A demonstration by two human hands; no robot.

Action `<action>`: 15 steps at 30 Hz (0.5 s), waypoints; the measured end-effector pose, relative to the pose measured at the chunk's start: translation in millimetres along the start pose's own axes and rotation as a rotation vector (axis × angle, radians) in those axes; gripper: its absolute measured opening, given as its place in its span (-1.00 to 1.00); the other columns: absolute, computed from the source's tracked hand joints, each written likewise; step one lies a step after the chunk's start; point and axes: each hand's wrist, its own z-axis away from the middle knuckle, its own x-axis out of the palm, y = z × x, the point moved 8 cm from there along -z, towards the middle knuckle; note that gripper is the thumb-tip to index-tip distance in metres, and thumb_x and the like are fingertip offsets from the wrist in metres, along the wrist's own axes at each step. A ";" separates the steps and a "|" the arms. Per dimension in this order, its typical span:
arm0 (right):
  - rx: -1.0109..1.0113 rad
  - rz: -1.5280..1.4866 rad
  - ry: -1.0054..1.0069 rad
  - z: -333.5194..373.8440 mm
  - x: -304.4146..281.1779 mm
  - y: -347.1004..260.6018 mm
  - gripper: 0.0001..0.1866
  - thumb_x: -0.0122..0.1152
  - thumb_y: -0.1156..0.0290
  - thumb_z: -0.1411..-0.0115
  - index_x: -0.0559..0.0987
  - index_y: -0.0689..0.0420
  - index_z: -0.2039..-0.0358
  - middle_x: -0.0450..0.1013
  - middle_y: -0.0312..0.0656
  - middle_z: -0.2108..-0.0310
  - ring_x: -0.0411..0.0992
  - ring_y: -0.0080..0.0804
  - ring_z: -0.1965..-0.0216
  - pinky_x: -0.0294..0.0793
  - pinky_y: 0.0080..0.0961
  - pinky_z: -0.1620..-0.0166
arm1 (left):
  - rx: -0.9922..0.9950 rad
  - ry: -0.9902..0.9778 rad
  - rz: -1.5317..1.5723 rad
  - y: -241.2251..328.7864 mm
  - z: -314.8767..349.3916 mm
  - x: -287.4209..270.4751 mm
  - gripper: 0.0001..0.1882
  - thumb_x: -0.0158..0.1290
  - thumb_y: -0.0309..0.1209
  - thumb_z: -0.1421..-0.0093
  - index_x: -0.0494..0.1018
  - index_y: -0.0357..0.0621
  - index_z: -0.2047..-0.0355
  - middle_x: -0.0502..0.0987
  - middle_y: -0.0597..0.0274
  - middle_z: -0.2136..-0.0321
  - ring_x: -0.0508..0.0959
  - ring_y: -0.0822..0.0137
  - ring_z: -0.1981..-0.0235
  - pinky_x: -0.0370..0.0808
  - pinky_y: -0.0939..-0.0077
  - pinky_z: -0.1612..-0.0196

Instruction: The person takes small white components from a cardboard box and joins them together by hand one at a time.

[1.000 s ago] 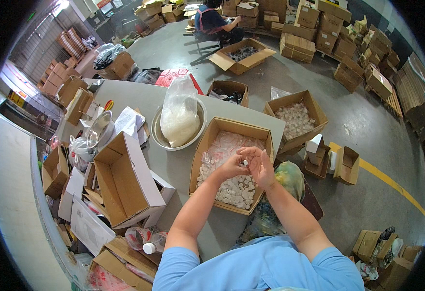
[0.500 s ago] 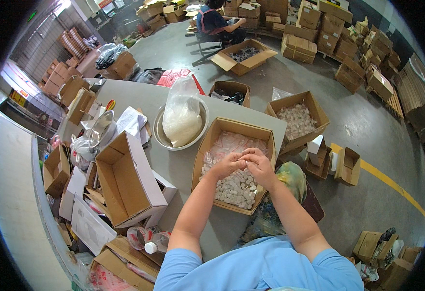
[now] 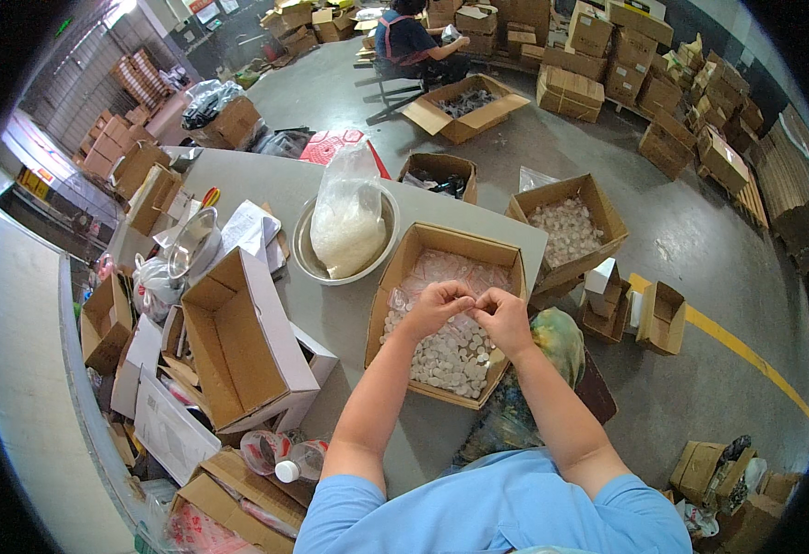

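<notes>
Both my hands meet over an open cardboard box (image 3: 379, 319) on the grey table. My left hand (image 3: 438, 307) has its fingers pinched together, and so does my right hand (image 3: 503, 319), fingertip to fingertip. What they pinch is too small or too hidden to make out. Below them in the box lie many small, round, whitish translucent pieces (image 3: 451, 362). Clear plastic bags (image 3: 455, 268) with reddish edges fill the far part of the same box.
A metal bowl (image 3: 301, 242) holding a bag of white granules (image 3: 347, 238) stands left of the box. Further left is an empty carton (image 3: 238, 342). Plastic bottles (image 3: 303, 460) lie near my left arm. Right of the table, another box (image 3: 598, 249) holds similar pieces. A person (image 3: 409, 42) sits beyond.
My hands have shifted from overlapping, one over the other, to side by side with fingertips meeting. My right hand has moved slightly right and down.
</notes>
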 end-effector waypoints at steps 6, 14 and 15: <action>0.009 -0.018 -0.020 -6.6 5.1 12.4 -0.82 0.27 0.39 0.00 0.53 0.24 0.45 0.48 -0.12 0.57 0.46 -0.36 0.51 0.42 -0.44 0.39 | 0.002 0.072 -0.096 -0.1 -0.4 -4.2 -0.87 0.07 -0.43 -0.20 0.48 -0.25 0.39 0.46 0.43 0.50 0.37 0.62 0.45 0.35 0.68 0.39; 0.054 0.031 -0.248 -18.8 -3.9 -5.2 -0.84 0.23 0.38 0.01 0.57 0.22 0.47 0.48 -0.17 0.59 0.46 -0.44 0.52 0.40 -0.49 0.42 | 0.083 0.143 -0.165 0.5 -2.0 -7.1 -0.87 0.09 -0.44 -0.18 0.49 -0.27 0.41 0.48 0.40 0.52 0.38 0.62 0.48 0.36 0.68 0.43; 0.048 0.068 -0.246 -20.5 -6.7 -10.1 -0.84 0.23 0.39 0.02 0.58 0.22 0.47 0.49 -0.17 0.59 0.46 -0.44 0.52 0.40 -0.49 0.43 | 0.078 0.166 -0.129 2.3 -2.3 -5.7 -0.88 0.10 -0.44 -0.16 0.50 -0.28 0.40 0.49 0.38 0.54 0.37 0.60 0.50 0.36 0.66 0.44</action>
